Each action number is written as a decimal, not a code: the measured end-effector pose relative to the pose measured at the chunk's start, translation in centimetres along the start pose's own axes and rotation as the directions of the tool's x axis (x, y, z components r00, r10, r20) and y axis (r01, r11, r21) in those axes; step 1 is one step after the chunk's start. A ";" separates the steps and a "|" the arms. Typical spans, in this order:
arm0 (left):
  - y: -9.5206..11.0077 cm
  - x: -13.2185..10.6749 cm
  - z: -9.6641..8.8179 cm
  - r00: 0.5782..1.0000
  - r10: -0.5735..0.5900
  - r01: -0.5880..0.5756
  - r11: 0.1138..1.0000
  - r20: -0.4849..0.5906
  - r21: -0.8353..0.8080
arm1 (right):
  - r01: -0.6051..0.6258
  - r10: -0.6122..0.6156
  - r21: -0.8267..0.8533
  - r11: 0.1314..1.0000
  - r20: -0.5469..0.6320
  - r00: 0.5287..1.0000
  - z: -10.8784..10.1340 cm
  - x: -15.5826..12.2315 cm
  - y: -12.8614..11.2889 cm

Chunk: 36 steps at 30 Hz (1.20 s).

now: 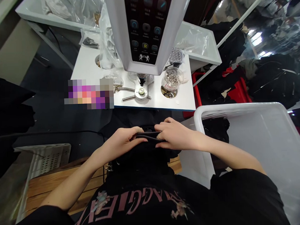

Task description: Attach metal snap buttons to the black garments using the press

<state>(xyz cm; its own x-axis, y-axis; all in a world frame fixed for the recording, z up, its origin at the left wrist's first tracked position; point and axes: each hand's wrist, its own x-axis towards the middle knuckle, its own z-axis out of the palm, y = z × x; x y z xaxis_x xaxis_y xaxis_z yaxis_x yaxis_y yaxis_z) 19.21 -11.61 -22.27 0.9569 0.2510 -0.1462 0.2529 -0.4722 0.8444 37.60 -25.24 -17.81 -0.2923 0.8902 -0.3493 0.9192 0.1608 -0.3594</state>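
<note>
A black garment (pixel 149 135) lies over my lap, and a folded double edge of it, like a waistband, is stretched between both hands. My left hand (pixel 123 141) pinches the left end of this edge, thumb below and fingers above. At the right end, my right hand (pixel 174 134) has its fingers curled round the same edge. Just beyond the hands stands a white press machine (pixel 116 38) with a dark button panel (pixel 147 24). Its round lower die (pixel 141 91) sits under the black upper punch (pixel 141 80), at the front of the white table (pixel 159 104).
A clear tub of small metal pieces (pixel 172 77) stands right of the die, above a dish of brassy pieces (pixel 169 93). A large white bin (pixel 240 107) holding dark cloth is close on my right. At lower left are a white plastic basket (pixel 52 158) and wooden slats (pixel 56 183).
</note>
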 end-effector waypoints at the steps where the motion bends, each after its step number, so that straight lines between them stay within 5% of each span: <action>1: -0.1 -0.1 0.0 0.999 -0.016 0.016 1.000 -0.043 -0.001 | -0.015 0.017 0.055 0.998 -0.038 0.999 -0.1 0.0 -0.1; 4: -0.7 -0.2 -0.2 0.991 -0.078 0.074 0.996 -0.105 -0.045 | 0.005 0.064 0.369 0.930 -0.174 0.983 0.3 -0.1 -0.3; 8: -1.3 -0.4 0.0 0.975 -0.200 0.178 0.965 -0.100 -0.194 | -0.008 0.269 0.739 0.674 -0.235 0.934 2.3 -0.1 -0.5; 12: -1.2 -0.2 0.4 0.964 -0.230 0.195 0.954 -0.136 -0.230 | -0.048 0.445 0.879 0.474 -0.192 0.875 4.5 0.2 -0.2; 16: -1.2 -0.2 0.8 0.942 -0.253 0.190 0.943 -0.219 -0.275 | -0.001 0.479 0.942 0.335 -0.169 0.861 5.5 0.5 0.0; 21: -1.5 -0.4 1.2 0.928 -0.290 0.200 0.917 -0.233 -0.346 | 0.062 0.525 0.917 0.394 -0.280 0.804 6.0 0.6 0.0; 24: -1.5 -0.4 1.4 0.913 -0.319 0.214 0.906 -0.253 -0.366 | 0.106 0.481 0.900 0.423 -0.322 0.816 6.7 0.7 -0.2; 29: -2.0 -0.4 1.9 0.907 -0.338 0.246 0.909 -0.251 -0.337 | 0.071 0.428 0.935 0.348 -0.226 0.875 8.3 1.1 -0.2; 34: -2.3 -0.4 2.1 0.903 -0.353 0.258 0.901 -0.243 -0.349 | 0.043 0.550 0.937 0.348 -0.241 0.800 8.1 1.2 -0.2; 36: -2.3 -0.4 2.0 0.900 -0.380 0.268 0.868 -0.212 -0.418 | 0.030 0.541 0.933 0.359 -0.235 0.808 7.4 1.0 -0.3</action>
<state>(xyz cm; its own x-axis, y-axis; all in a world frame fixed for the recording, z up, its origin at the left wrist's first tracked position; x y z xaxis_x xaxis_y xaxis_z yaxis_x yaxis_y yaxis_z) 18.59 -12.35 -25.21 0.7351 0.5847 -0.3433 0.4160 0.0109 0.9093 35.10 -27.58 -24.41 0.3226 0.9062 -0.2734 0.0754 -0.3125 -0.9469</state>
